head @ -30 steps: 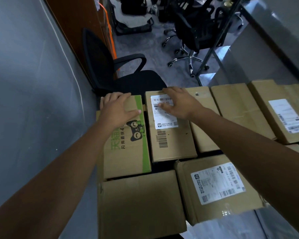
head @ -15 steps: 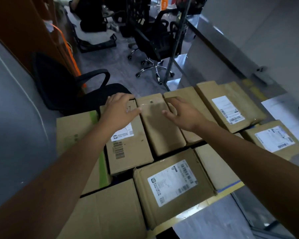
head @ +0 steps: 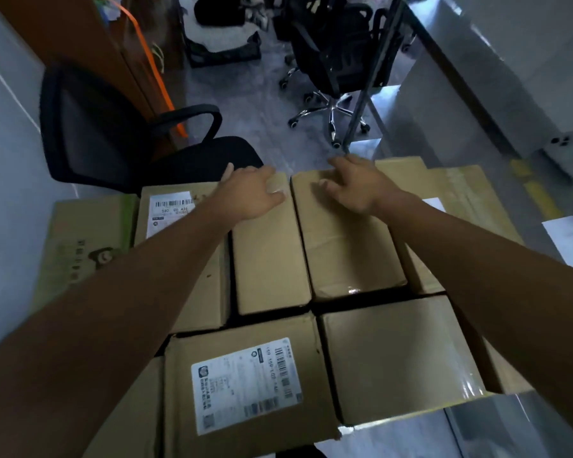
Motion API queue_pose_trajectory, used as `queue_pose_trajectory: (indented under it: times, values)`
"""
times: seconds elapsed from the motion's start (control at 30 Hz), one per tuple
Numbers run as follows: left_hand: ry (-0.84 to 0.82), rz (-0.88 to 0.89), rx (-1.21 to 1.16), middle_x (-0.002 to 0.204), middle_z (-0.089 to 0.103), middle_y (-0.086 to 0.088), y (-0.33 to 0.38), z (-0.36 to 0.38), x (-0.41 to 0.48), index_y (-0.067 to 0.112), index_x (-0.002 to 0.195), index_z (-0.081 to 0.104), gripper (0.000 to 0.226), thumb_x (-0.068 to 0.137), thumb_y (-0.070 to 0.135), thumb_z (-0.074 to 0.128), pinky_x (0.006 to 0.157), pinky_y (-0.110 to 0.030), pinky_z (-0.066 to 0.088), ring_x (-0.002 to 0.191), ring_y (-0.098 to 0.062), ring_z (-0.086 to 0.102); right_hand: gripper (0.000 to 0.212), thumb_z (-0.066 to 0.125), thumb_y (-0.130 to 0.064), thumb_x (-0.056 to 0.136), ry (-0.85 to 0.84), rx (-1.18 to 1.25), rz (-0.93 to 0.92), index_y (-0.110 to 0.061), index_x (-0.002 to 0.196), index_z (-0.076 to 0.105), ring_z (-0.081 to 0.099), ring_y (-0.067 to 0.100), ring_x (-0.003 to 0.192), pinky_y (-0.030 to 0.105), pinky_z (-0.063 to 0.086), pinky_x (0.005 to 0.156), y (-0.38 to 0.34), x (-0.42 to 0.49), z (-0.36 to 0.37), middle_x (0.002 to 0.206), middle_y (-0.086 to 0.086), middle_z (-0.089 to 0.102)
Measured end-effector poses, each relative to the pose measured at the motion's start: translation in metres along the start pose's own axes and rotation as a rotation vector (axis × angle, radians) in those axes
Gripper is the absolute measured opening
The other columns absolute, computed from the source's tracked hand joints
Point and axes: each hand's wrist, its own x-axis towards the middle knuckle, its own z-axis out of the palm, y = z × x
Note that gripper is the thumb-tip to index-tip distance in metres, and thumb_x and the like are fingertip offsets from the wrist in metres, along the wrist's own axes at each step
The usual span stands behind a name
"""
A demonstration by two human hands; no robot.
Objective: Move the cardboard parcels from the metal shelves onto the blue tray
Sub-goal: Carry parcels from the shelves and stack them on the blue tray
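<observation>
Both hands have shifted right along the far row of cardboard parcels since the earlier frame. I record the left hand (head: 250, 193) resting flat on the far end of a plain narrow parcel (head: 272, 259), its wrist crossing the labelled parcel (head: 169, 209) beside it. Right hand (head: 358, 190) lies on the far end of the neighbouring parcel (head: 348, 246), fingers spread and relaxed. Neither hand grips anything. Parcels sit packed edge to edge in two rows below me, a large labelled parcel (head: 245, 385) nearest. Beyond them stands a black office chair (head: 113, 143).
</observation>
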Motion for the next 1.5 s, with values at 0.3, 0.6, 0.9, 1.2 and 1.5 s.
queue_pose_trajectory:
  times: [0.3,0.6,0.9,1.2,1.5]
  values:
    - [-0.023,-0.058,0.002,0.149,0.051,-0.016,0.019,-0.003,-0.014,0.019,0.155,0.041,0.066,0.101,0.055,0.052,0.126,-0.047,0.004,0.142,-0.032,0.043,0.058,0.051,-0.054,0.1,-0.014,-0.023,-0.066,-0.018,0.147,0.049,0.042,0.036,0.136,0.044,0.034,0.114,0.011,-0.015,0.005,0.149,0.01,0.046]
    - [0.035,0.156,-0.153,0.156,0.045,-0.012,0.104,-0.002,0.005,0.016,0.153,0.045,0.065,0.1,0.052,0.057,0.119,-0.036,0.027,0.145,-0.029,0.04,0.056,0.056,-0.042,0.103,0.163,0.075,0.055,-0.013,0.15,0.048,0.044,0.035,0.139,0.036,0.032,0.113,0.065,-0.057,-0.049,0.149,0.015,0.049]
    - [-0.003,0.144,-0.209,0.15,0.046,-0.012,0.191,0.034,0.06,0.023,0.152,0.045,0.063,0.098,0.051,0.06,0.117,-0.044,0.035,0.14,-0.034,0.042,0.059,0.048,-0.051,0.103,0.081,0.011,0.143,-0.018,0.152,0.045,0.042,0.039,0.14,0.044,0.036,0.114,0.194,-0.054,-0.071,0.152,0.017,0.047]
    - [0.008,0.05,-0.192,0.15,0.045,-0.011,0.219,0.055,0.074,0.023,0.15,0.045,0.062,0.097,0.05,0.061,0.117,-0.041,0.033,0.141,-0.033,0.042,0.049,0.049,-0.052,0.102,-0.009,-0.06,0.038,-0.017,0.135,0.057,0.046,0.041,0.128,0.045,0.039,0.108,0.238,-0.047,-0.061,0.139,0.016,0.051]
    - [0.077,0.096,-0.112,0.156,0.043,-0.012,0.235,0.054,0.053,0.016,0.152,0.045,0.065,0.098,0.047,0.062,0.12,-0.04,0.024,0.146,-0.031,0.035,0.057,0.048,-0.055,0.101,0.052,0.032,0.036,-0.022,0.147,0.047,0.04,0.036,0.137,0.046,0.036,0.111,0.239,-0.074,-0.063,0.147,0.01,0.047]
